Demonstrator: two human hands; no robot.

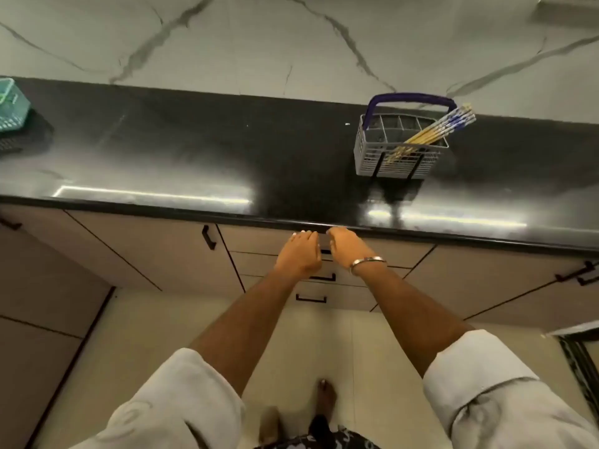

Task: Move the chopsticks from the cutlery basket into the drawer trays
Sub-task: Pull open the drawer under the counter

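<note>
A grey plastic cutlery basket with a blue handle stands on the black counter at the right. Several yellow chopsticks with blue-and-white tops lean out of its right-hand compartment. The top drawer sits shut just under the counter edge, its black handle showing between my hands. My left hand rests against the drawer front with fingers bent and close together, holding nothing. My right hand, with a metal bangle on the wrist, is beside it; its fingers curl out of sight at the drawer's top. No trays are visible.
The glossy black counter runs across the view below a marble wall. A teal basket stands at the far left on a dark mat. Two more drawers lie under the top one, with cabinet doors on both sides. My feet are on the tiled floor.
</note>
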